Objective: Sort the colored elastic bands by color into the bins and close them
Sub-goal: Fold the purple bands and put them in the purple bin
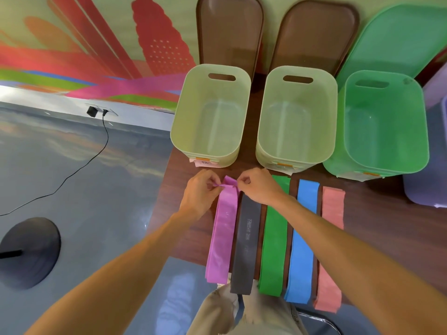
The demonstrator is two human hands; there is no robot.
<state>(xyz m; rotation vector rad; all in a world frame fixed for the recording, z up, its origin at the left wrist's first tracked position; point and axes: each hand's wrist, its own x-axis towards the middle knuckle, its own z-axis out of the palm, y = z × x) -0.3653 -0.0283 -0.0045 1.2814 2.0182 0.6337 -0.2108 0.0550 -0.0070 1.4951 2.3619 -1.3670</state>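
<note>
Five flat elastic bands lie side by side on the dark wooden table [183, 228]: pink-purple band [221, 235], dark grey band [246, 247], green band [274, 240], blue band [302, 243] and salmon band [331, 247]. My left hand [199, 192] and my right hand [257, 187] both pinch the far end of the pink-purple band, which is folded over there. Behind them stand three open bins: a pale yellow-green bin [212, 112], a second pale bin [297, 114] and a green bin [384, 122], all empty.
Two brown lids [228, 32] [316, 35] and a green lid [396, 37] lean against the wall behind the bins. A lavender bin [428, 184] sits at the right edge. Left of the table is grey floor with a black cable [96, 153] and a round stand base [29, 252].
</note>
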